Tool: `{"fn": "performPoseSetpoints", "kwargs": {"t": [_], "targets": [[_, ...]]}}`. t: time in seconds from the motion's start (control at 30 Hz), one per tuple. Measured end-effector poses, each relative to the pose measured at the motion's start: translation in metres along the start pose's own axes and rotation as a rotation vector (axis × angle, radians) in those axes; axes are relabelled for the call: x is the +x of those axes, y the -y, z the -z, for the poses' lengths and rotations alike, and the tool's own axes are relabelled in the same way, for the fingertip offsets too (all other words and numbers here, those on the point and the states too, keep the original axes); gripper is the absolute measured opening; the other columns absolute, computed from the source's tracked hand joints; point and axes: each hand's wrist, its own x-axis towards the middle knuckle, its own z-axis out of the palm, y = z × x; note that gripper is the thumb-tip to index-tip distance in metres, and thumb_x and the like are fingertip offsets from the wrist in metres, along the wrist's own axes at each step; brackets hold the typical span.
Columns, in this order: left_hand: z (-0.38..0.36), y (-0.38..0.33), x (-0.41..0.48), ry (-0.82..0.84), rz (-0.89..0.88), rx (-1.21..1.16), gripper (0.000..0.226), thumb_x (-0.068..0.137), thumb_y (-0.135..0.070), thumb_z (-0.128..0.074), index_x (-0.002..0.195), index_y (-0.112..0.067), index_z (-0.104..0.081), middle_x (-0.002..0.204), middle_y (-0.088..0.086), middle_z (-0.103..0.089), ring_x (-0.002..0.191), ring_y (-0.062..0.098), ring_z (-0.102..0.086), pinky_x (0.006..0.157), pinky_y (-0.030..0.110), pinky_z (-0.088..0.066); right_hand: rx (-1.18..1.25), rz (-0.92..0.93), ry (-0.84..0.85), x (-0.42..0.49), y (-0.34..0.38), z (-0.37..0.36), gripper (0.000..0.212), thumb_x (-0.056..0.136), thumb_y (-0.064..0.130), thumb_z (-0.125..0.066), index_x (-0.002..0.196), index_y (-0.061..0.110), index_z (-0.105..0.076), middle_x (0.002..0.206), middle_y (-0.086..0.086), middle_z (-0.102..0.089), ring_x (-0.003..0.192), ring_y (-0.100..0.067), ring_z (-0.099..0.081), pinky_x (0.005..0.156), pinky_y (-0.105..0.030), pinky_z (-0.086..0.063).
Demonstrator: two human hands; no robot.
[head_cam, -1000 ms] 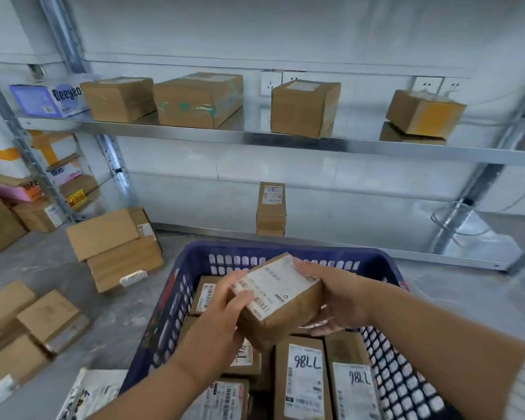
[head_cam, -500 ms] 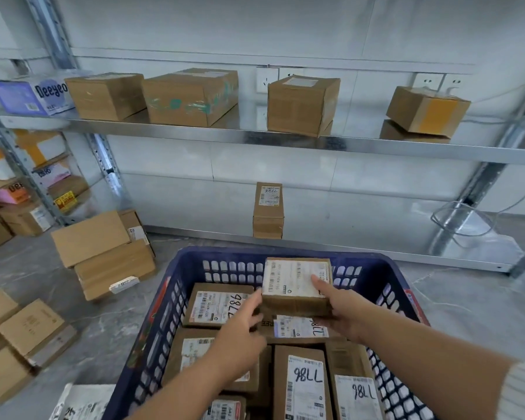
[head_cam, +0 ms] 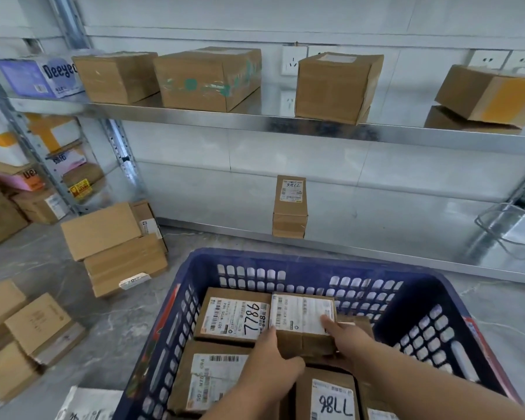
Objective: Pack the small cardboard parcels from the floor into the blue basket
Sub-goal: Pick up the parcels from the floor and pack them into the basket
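The blue basket (head_cam: 309, 265) stands on the floor in front of me, filled with several labelled cardboard parcels. Both hands hold one small parcel (head_cam: 300, 316) with a white label, set on top of others near the basket's far wall, beside a parcel marked 7786 (head_cam: 234, 316). My left hand (head_cam: 270, 356) grips its near left side. My right hand (head_cam: 343, 338) grips its near right corner, thumb on the label. More small parcels (head_cam: 40, 325) lie on the floor at the left.
A stack of flat cardboard boxes (head_cam: 112, 247) sits on the floor left of the basket. One parcel (head_cam: 290, 204) stands upright on the low metal shelf behind it. Larger boxes (head_cam: 206, 77) line the upper shelf. A plastic mailer (head_cam: 85, 404) lies at bottom left.
The parcel went from held above the basket, tilted, down and away onto the parcels at the basket's far side. Both hands followed it and still hold it.
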Motion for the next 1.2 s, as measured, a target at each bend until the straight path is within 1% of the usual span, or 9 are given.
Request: {"fn": "performPoseSetpoints", "kwargs": {"t": [0.17, 0.27, 0.47, 0.67, 0.83, 0.93, 1.03, 1.1, 1.2], "targets": [[0.003, -0.001, -0.007, 0.023, 0.028, 0.09, 0.091, 0.076, -0.024, -0.062, 0.155, -0.018, -0.017, 0.153, -0.008, -0.032, 0.137, 0.012, -0.034, 0.114, 0.028, -0.031, -0.195, 0.036, -0.104, 0.023, -0.004, -0.01, 0.048, 0.097, 0.044, -0.047, 0.127, 0.007, -0.054, 0.109, -0.013, -0.064, 0.1, -0.032, -0.063, 0.093, -0.049, -0.053], [0.004, 0.0, -0.007, -0.033, -0.053, 0.293, 0.084, 0.088, -0.024, -0.055, 0.156, -0.017, -0.007, 0.162, -0.008, -0.002, 0.148, 0.012, -0.008, 0.117, 0.025, -0.015, -0.269, 0.058, -0.156, 0.015, -0.002, -0.017, 0.045, 0.098, 0.041, -0.048, 0.125, 0.005, -0.054, 0.107, -0.012, -0.064, 0.096, -0.029, -0.063, 0.088, -0.042, -0.055], [0.004, 0.007, 0.002, 0.022, -0.131, 0.757, 0.08, 0.092, -0.036, -0.045, 0.156, -0.016, 0.001, 0.162, 0.0, 0.013, 0.148, 0.018, 0.016, 0.119, 0.037, 0.009, -0.437, 0.115, -0.172, 0.016, -0.007, -0.019, 0.053, 0.093, 0.047, -0.054, 0.127, 0.007, -0.056, 0.114, -0.01, -0.066, 0.099, -0.027, -0.064, 0.088, -0.039, -0.055], [0.002, 0.013, 0.009, 0.078, -0.101, 0.876, 0.083, 0.092, -0.041, -0.042, 0.155, -0.015, 0.006, 0.161, 0.001, 0.02, 0.147, 0.019, 0.019, 0.12, 0.039, 0.01, -0.558, 0.158, -0.179, 0.02, -0.01, -0.016, 0.056, 0.094, 0.051, -0.05, 0.129, 0.008, -0.054, 0.116, -0.009, -0.065, 0.098, -0.024, -0.063, 0.08, -0.033, -0.054], [0.007, 0.013, 0.006, 0.033, -0.122, 0.885, 0.08, 0.094, -0.04, -0.039, 0.155, -0.016, 0.006, 0.161, 0.001, 0.019, 0.147, 0.018, 0.019, 0.121, 0.04, 0.01, -0.496, 0.115, -0.152, 0.015, -0.001, -0.015, 0.054, 0.095, 0.047, -0.05, 0.129, 0.005, -0.054, 0.117, -0.011, -0.064, 0.101, -0.026, -0.062, 0.09, -0.037, -0.053], [0.017, 0.02, 0.001, -0.061, -0.149, 0.963, 0.076, 0.097, -0.041, -0.034, 0.154, -0.02, 0.012, 0.159, 0.0, 0.024, 0.144, 0.021, 0.026, 0.119, 0.042, 0.015, -0.537, 0.194, -0.249, 0.004, 0.002, -0.015, 0.057, 0.099, 0.044, -0.043, 0.141, 0.006, -0.039, 0.124, -0.014, -0.061, 0.102, -0.028, -0.062, 0.079, -0.033, -0.051], [0.023, 0.03, -0.003, -0.108, -0.146, 1.042, 0.073, 0.099, -0.05, -0.025, 0.15, -0.027, 0.022, 0.151, -0.004, 0.036, 0.137, 0.024, 0.038, 0.115, 0.051, 0.02, -0.543, 0.31, -0.298, -0.006, -0.005, -0.018, 0.056, 0.101, 0.034, -0.041, 0.151, 0.019, -0.022, 0.125, -0.01, -0.061, 0.073, -0.014, -0.06, 0.051, -0.023, -0.042], [0.025, 0.035, -0.004, -0.071, -0.107, 1.047, 0.071, 0.098, -0.055, -0.021, 0.148, -0.032, 0.025, 0.148, -0.006, 0.039, 0.135, 0.027, 0.04, 0.113, 0.056, 0.021, -0.566, 0.318, -0.264, -0.008, -0.008, -0.023, 0.061, 0.101, 0.028, -0.044, 0.154, 0.024, -0.013, 0.124, -0.007, -0.061, 0.064, -0.006, -0.052, 0.046, -0.022, -0.038], [0.026, 0.039, -0.003, 0.017, -0.066, 1.062, 0.072, 0.098, -0.056, -0.024, 0.148, -0.034, 0.023, 0.15, -0.005, 0.038, 0.137, 0.029, 0.038, 0.112, 0.058, 0.021, -0.608, 0.302, -0.241, -0.006, -0.007, -0.029, 0.072, 0.101, 0.023, -0.046, 0.156, 0.024, 0.0, 0.126, -0.008, -0.06, 0.065, -0.008, -0.053, 0.048, -0.022, -0.043]]}}
